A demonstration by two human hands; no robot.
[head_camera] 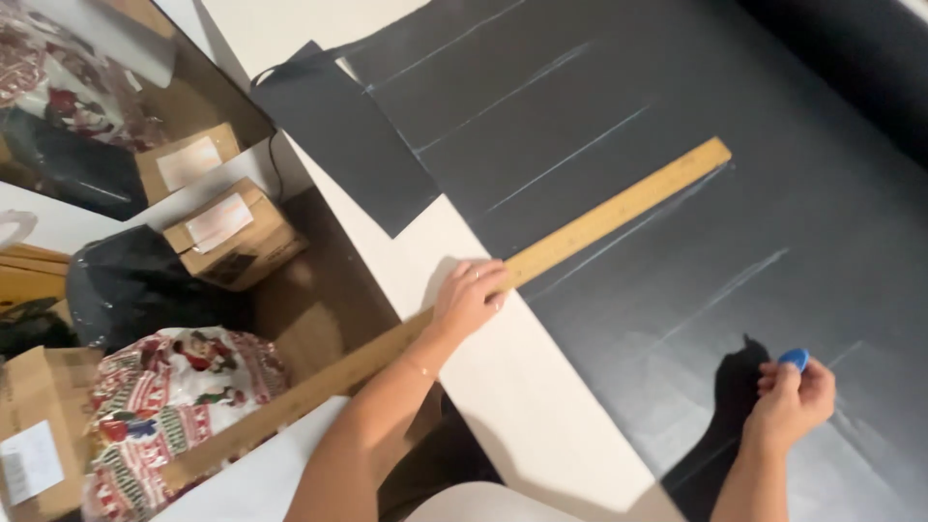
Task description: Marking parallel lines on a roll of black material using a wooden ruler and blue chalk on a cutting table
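— What worries you, as things lie?

— The wooden yardstick [541,253]. My left hand [468,298] lies on top of it with the fingers spread flat, pressing down rather than closing around it, and that is the only hold. A long stretch runs past my fingertips across the dark fabric [677,193], and about as much runs back behind my wrist, out over the edge of the white tabletop [503,387]. Pinned at one spot, I'd judge it could pivot, and any line ruled along it would drift out of parallel with the chalk lines [570,155] already above my left grip.

— And your other hand?

— My right hand [788,401] has its fingertips pressed together, pinching a small blue tailor's chalk [795,360]. It hovers over the cloth well to the right of my left hand, clear of the yardstick; I can't tell whether it touches the cloth. The chalk is small and rounded, so it might slip or snap if I bore down hard.

— How does the cloth look?

— Smooth, matte, charcoal, lying flat. A thin sheet like that could creep or ripple under a dragged chalk. A loose cut strip [338,135] lies beyond my left hand, near the table's edge.

— The stick?

— Pale wood, straight, narrow, hard-edged, marked along its length.

— Below?

— Left of my left arm, on the floor: cardboard boxes [232,232] and a printed red-and-white bundle [174,406].
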